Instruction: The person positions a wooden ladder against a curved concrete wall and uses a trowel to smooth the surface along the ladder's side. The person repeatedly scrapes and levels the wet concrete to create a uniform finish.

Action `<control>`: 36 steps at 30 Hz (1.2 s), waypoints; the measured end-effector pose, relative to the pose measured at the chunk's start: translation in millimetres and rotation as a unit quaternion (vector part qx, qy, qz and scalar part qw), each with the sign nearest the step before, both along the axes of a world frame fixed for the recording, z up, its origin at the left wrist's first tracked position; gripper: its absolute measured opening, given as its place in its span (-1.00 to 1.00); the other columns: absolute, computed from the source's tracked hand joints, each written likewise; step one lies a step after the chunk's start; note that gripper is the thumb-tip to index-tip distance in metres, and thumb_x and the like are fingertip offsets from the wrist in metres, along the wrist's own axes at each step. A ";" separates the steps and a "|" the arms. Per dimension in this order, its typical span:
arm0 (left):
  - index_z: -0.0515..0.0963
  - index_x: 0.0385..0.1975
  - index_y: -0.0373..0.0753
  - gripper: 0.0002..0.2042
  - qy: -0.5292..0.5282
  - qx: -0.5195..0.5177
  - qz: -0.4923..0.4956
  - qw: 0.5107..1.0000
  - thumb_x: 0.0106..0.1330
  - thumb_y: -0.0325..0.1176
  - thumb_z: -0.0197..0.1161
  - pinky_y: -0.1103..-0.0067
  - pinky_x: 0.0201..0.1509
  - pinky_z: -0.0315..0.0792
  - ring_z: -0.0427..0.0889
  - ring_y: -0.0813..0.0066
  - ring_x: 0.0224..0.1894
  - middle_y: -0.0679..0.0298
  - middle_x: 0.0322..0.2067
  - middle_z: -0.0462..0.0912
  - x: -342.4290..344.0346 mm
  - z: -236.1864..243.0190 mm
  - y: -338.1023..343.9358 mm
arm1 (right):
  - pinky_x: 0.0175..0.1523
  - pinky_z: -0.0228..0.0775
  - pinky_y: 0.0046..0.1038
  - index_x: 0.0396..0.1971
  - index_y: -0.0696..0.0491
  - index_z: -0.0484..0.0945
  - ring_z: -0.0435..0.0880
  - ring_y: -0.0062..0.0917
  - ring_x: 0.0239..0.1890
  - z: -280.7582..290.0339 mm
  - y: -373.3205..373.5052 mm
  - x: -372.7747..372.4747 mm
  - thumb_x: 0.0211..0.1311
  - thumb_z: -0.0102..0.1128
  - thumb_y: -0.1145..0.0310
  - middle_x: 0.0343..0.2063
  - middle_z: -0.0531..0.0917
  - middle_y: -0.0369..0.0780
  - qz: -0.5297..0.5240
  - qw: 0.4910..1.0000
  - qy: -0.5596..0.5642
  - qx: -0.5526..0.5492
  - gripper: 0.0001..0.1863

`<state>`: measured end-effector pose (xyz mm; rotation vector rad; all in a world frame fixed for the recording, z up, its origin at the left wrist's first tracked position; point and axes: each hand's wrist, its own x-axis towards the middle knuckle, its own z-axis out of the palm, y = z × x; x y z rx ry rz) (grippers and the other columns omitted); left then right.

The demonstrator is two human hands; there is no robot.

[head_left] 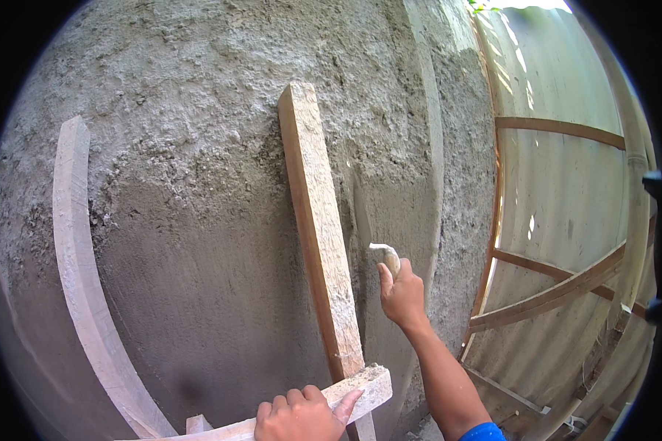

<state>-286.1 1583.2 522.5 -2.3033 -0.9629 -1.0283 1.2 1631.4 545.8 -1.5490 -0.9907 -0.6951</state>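
By the left hand (299, 419) a wooden crossbar (370, 388) is grasped; in the right hand (404, 300) a small tool (387, 260) is clenched. The grey wall (198, 272) is textured coarsely above, more smoothly below. Before it, a left post (73, 250) and a middle post (325, 220) are seen, the latter crossed low down by the crossbar. The tool, partly hidden by fingers, is held just right of the middle post; whether the wall is touched cannot be told.

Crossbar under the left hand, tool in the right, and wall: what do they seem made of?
Crossbar: probably wood, squared like timber, crusted with pale residue.
Tool: rounded tan handle, perhaps wood; its pale bent neck could be metal.
Wall: looks like grey cement plaster, smoothed below, coarsely pebbled above.
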 end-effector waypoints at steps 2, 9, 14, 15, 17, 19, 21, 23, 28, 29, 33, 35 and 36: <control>0.48 -0.82 -0.21 -0.34 0.019 -0.013 0.007 1.000 0.10 0.34 0.37 0.40 -0.56 0.22 0.45 0.31 -0.77 0.25 -0.83 0.43 -0.3 0.1 -0.7 | -0.43 0.42 -0.25 -0.25 0.15 0.37 0.65 -0.21 -0.56 2.2 -9.6 -6.6 0.51 0.12 0.08 -0.61 0.58 -0.07 0.027 0.998 0.000 0.049 -0.61; 0.49 -0.80 -0.22 -0.33 0.016 -0.012 0.005 1.000 0.10 0.36 0.37 0.40 -0.55 0.24 0.46 0.31 -0.76 0.24 -0.82 0.45 -1.7 -1.0 -1.5 | -0.48 0.41 -0.52 -0.20 0.11 0.34 0.53 -0.62 -0.62 -0.6 -38.3 -17.9 0.58 -0.05 0.01 -0.62 0.46 -0.34 0.197 0.979 0.041 0.027 -0.59; 0.48 -0.81 -0.21 -0.33 0.017 -0.019 0.006 1.000 0.08 0.37 0.37 0.39 -0.56 0.23 0.45 0.31 -0.76 0.25 -0.82 0.43 -1.2 -0.8 -0.5 | -0.50 0.44 -0.48 -0.20 0.13 0.35 0.57 -0.60 -0.64 -12.7 -25.2 -7.9 0.57 -0.03 0.06 -0.63 0.51 -0.29 0.185 0.980 0.040 0.054 -0.63; 0.47 -0.81 -0.21 -0.33 0.015 -0.019 0.005 1.000 0.08 0.37 0.37 0.40 -0.56 0.22 0.45 0.32 -0.76 0.26 -0.82 0.42 -1.3 -0.7 -0.5 | -0.49 0.45 -0.44 -0.18 0.14 0.36 0.62 -0.57 -0.60 -14.0 -21.2 -5.5 0.56 0.02 0.11 -0.62 0.55 -0.25 0.194 0.977 0.048 0.074 -0.66; 0.47 -0.81 -0.20 -0.33 0.008 -0.018 0.002 1.000 0.08 0.37 0.37 0.40 -0.57 0.21 0.43 0.32 -0.77 0.26 -0.83 0.41 -1.2 -0.8 -0.5 | -0.47 0.47 -0.36 -0.15 0.16 0.36 0.70 -0.47 -0.53 -15.2 -14.3 -1.1 0.54 0.08 0.18 -0.61 0.59 -0.18 0.179 0.978 0.022 0.106 -0.69; 0.47 -0.81 -0.20 -0.33 0.013 -0.015 0.000 1.000 0.08 0.37 0.38 0.40 -0.57 0.20 0.42 0.33 -0.77 0.27 -0.83 0.41 -1.4 -0.9 -0.4 | -0.44 0.49 -0.25 -0.14 0.18 0.35 0.74 -0.31 -0.49 -15.1 -8.4 2.6 0.52 0.11 0.21 -0.60 0.60 -0.10 0.140 0.978 -0.058 0.142 -0.69; 0.46 -0.81 -0.20 -0.33 0.017 -0.018 0.000 1.000 0.07 0.36 0.38 0.41 -0.58 0.19 0.41 0.33 -0.77 0.27 -0.83 0.40 -1.3 -1.1 -0.3 | -0.37 0.49 -0.16 -0.12 0.19 0.34 0.74 -0.08 -0.45 -15.0 -4.0 5.1 0.48 0.14 0.26 -0.55 0.63 0.00 0.033 0.998 -0.054 -0.031 -0.70; 0.45 -0.82 -0.20 -0.33 0.018 -0.018 -0.001 1.000 0.07 0.36 0.39 0.41 -0.58 0.18 0.40 0.33 -0.78 0.28 -0.83 0.39 -0.9 -0.6 0.9 | -0.31 0.48 -0.03 -0.15 0.19 0.34 0.67 0.17 -0.38 -15.5 -1.1 6.6 0.45 0.16 0.27 -0.48 0.65 0.13 0.064 0.998 -0.004 -0.011 -0.70; 0.42 -0.83 -0.19 -0.32 0.014 -0.005 -0.002 1.000 0.07 0.36 0.39 0.40 -0.60 0.16 0.37 0.34 -0.79 0.28 -0.84 0.36 -0.9 -1.5 1.8 | -0.31 0.46 0.04 -0.16 0.21 0.33 0.64 0.23 -0.34 -17.8 -0.9 7.1 0.44 0.17 0.25 -0.47 0.64 0.19 0.168 0.976 0.051 0.132 -0.68; 0.41 -0.84 -0.19 -0.32 0.018 -0.009 -0.002 1.000 0.07 0.36 0.39 0.40 -0.60 0.16 0.36 0.34 -0.79 0.29 -0.84 0.36 -0.9 -1.6 1.6 | -0.34 0.46 -0.03 -0.17 0.20 0.34 0.66 0.15 -0.39 -16.1 -0.7 7.7 0.45 0.17 0.25 -0.51 0.63 0.13 0.117 0.990 0.003 0.084 -0.68; 0.42 -0.84 -0.18 -0.32 0.003 0.000 -0.006 1.000 0.07 0.36 0.39 0.41 -0.60 0.15 0.37 0.34 -0.79 0.29 -0.84 0.35 -0.1 -1.3 2.8 | -0.41 0.46 -0.15 -0.18 0.18 0.34 0.69 -0.01 -0.49 -9.5 -2.5 8.2 0.47 0.15 0.24 -0.57 0.62 0.03 0.043 0.997 -0.068 0.015 -0.69; 0.41 -0.84 -0.18 -0.32 0.008 -0.002 -0.006 1.000 0.07 0.36 0.39 0.42 -0.60 0.15 0.37 0.34 -0.79 0.29 -0.84 0.35 -0.8 -1.5 2.0 | -0.39 0.47 -0.07 -0.18 0.20 0.34 0.69 0.09 -0.44 -8.0 -4.1 6.5 0.46 0.15 0.23 -0.52 0.65 0.11 0.099 0.993 0.021 0.060 -0.68; 0.41 -0.84 -0.18 -0.32 0.009 -0.002 -0.002 1.000 0.06 0.36 0.39 0.42 -0.60 0.15 0.37 0.34 -0.79 0.29 -0.84 0.35 -0.5 -1.1 2.6 | -0.33 0.46 0.02 -0.16 0.20 0.35 0.65 0.22 -0.33 -7.5 -5.0 5.9 0.44 0.16 0.25 -0.43 0.66 0.19 0.133 0.985 0.063 0.095 -0.69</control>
